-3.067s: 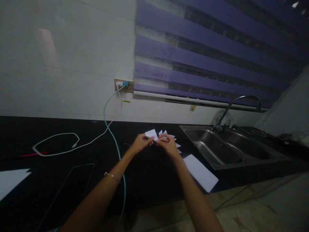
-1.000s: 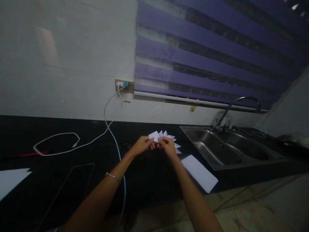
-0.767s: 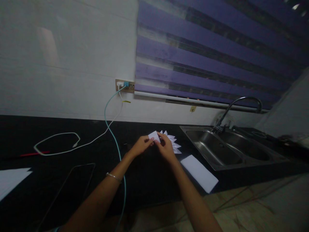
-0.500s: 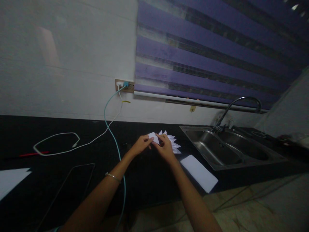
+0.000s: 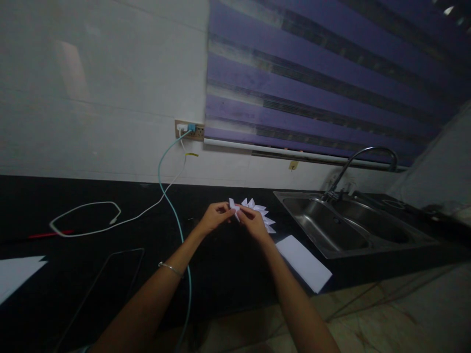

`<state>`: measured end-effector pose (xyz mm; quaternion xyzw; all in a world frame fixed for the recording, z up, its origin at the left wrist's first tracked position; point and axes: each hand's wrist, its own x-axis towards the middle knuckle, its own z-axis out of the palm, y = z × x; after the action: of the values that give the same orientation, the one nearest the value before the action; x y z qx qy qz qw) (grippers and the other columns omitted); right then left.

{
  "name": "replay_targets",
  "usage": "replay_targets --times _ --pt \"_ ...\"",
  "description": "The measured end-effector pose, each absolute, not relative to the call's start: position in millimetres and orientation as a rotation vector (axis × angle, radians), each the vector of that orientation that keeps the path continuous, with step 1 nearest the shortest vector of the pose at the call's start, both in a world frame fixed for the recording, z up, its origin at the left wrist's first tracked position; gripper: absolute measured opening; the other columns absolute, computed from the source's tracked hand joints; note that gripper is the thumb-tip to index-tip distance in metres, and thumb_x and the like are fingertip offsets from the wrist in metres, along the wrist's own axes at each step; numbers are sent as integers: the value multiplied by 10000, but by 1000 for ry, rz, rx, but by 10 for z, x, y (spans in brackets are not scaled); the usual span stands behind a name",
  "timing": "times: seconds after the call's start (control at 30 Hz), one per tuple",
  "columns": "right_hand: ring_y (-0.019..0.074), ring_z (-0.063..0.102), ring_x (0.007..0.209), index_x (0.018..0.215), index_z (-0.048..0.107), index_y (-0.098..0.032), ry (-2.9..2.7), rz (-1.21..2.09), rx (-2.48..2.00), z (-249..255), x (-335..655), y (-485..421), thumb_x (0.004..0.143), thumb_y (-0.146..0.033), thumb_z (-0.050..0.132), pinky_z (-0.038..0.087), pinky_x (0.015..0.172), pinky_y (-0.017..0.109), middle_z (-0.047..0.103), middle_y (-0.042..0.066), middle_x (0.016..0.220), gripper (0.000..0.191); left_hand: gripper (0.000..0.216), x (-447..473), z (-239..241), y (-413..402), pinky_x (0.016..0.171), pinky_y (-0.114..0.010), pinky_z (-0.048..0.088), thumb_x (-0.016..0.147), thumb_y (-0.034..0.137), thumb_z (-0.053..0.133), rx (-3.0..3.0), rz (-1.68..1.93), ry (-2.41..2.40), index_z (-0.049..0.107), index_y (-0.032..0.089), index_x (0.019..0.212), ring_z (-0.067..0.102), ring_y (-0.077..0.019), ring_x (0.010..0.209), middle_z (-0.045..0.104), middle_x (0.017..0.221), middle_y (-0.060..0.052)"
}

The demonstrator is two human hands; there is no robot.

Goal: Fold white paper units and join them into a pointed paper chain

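The grip was closed on a small white paper (image 5: 237, 208): the left hand (image 5: 217, 215) and the right hand (image 5: 253, 221) pinched it between thumbs and fingers over the dark surface (image 5: 228, 279), left of the sink (image 5: 333, 223). The paper was bent, its folds too small to read; uneven thumb pressure could have set a crease askew or let an edge slip. Pointed paper pieces (image 5: 269, 221), nearer the sink, lay just beside the right hand, where a sideways sweep might have scattered them.
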<state>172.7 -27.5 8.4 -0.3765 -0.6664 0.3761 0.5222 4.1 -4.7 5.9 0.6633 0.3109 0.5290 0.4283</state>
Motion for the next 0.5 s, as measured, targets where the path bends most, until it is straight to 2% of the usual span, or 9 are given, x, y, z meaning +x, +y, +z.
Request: replay_targets --times 0.2,0.33,0.43,0.5 --pt "192 607 767 1092 675 -203 -1626 849 -887 81 1691 -303 739 -403 664 487 682 298 692 45 871 406 370 46 87 -73 596 -222 451 717 441 667 1693 1375 797 550 136 545 574 -123 605 610 624 -23" --pt "209 598 851 1106 653 -208 -1671 809 -865 111 1660 -344 796 -425 593 475 716 300 675 50 931 383 369 48 103 -96 563 -213 452 715 451 665 1678 1360 782 546 135 566 570 -113 587 615 662 -25" --pt "189 567 793 948 668 -204 -1795 651 -893 113 1670 -361 871 -405 484 438 694 280 640 38 831 283 341 45 95 -90 543 -213 471 710 441 676 1626 1358 759 534 138 642 566 -100 559 611 692 -12" --pt "170 528 725 798 632 -190 -1863 482 -930 92 1688 -353 912 -354 402 405 679 275 598 34 760 305 331 46 85 -76 540 -226 500 710 437 675 1550 1352 718 519 147 739 581 -106 569 606 705 1"
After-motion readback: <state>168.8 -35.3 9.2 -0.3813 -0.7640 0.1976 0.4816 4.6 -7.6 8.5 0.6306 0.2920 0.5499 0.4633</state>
